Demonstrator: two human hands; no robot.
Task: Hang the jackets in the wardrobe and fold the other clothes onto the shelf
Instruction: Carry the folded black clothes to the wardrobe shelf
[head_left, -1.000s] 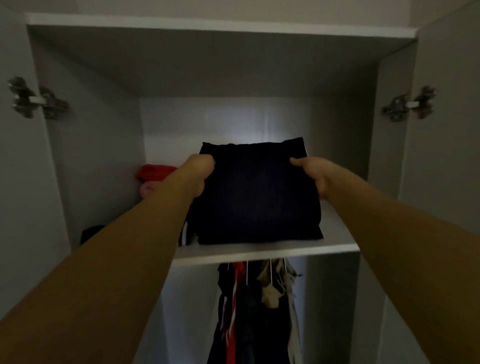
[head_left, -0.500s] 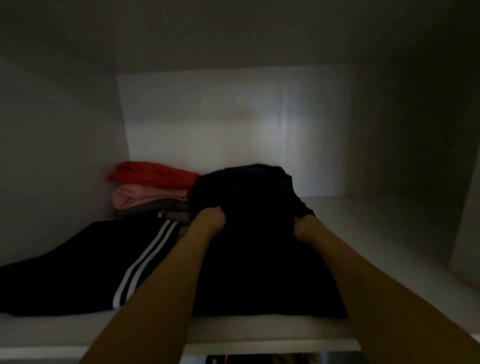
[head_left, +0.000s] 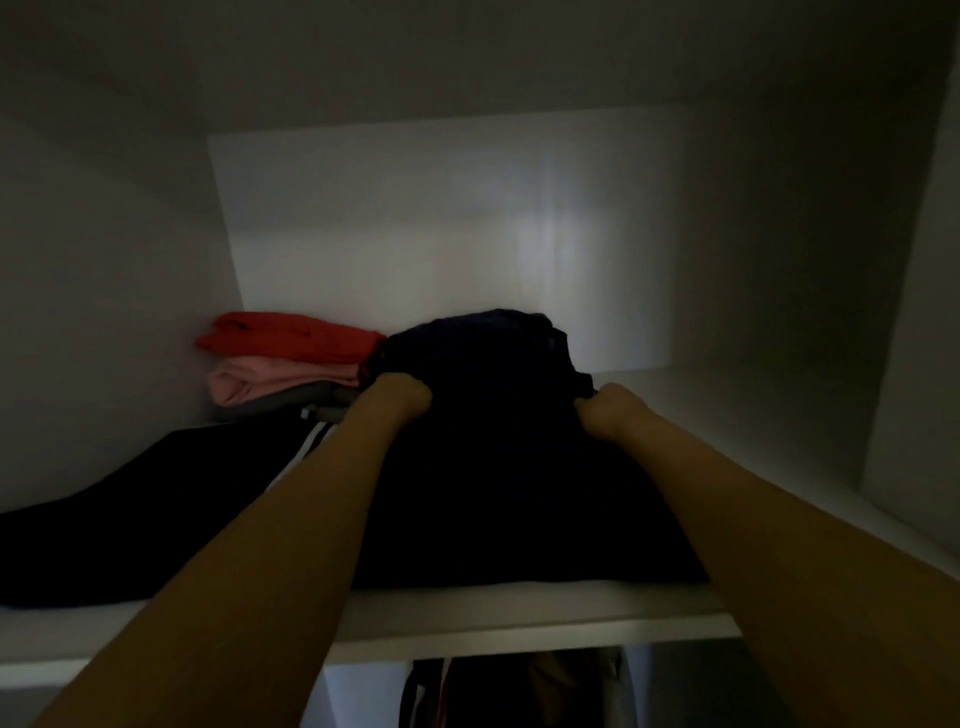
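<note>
The folded dark garment (head_left: 498, 467) lies on the shelf (head_left: 519, 618) straight ahead, between my hands. My left hand (head_left: 397, 397) and right hand (head_left: 608, 413) each clutch its far corners (equally near), so pushing goes directly backward.

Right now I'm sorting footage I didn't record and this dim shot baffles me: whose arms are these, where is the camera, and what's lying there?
No machine here: a person wears a camera on the head, looking forward and down into a wardrobe. The left hand and right hand each grip a folded dark garment lying on the white shelf. At the back left sits a stack: a red garment on a pink one. Nearer left lies a black garment with white stripes. Hanging clothes show dimly below.
</note>
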